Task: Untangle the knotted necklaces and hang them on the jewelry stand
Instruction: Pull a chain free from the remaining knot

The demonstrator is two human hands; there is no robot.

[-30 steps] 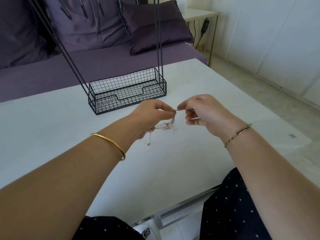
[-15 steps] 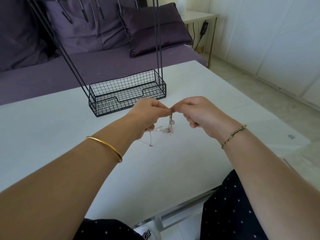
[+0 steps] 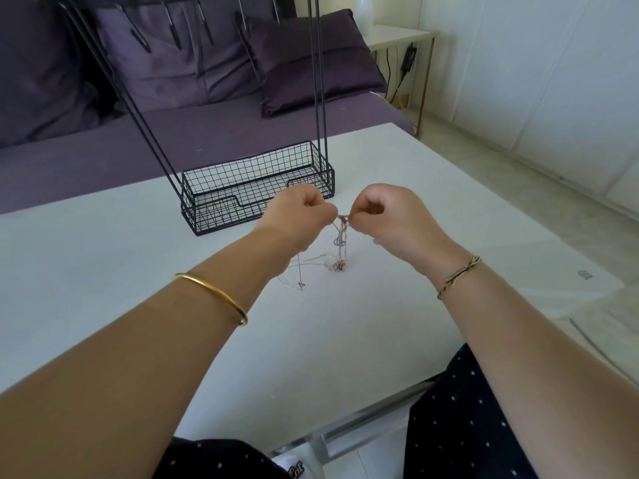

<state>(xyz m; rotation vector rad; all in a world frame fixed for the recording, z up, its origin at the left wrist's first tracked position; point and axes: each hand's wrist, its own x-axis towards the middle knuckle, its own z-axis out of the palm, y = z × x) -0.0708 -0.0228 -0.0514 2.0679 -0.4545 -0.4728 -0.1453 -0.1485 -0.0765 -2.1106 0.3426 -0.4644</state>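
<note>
A tangle of thin silver and rose-gold necklaces hangs between my hands above the white table. My left hand and my right hand each pinch the top of the chains, fingertips almost touching. Loose loops and a small pendant trail down onto the table below my left hand. The black wire jewelry stand sits just behind my hands, its basket base on the table and its thin rods rising out of the top of the view.
A purple sofa with cushions lies behind the table. A small white side table with cables stands at the back right. The table's right edge drops to a pale floor. My knees in dotted dark fabric are below the near edge.
Both hands have risen a little and lifted the tangle, so the chains hang longer beneath the fingertips. My right hand's fingers have curled in tighter.
</note>
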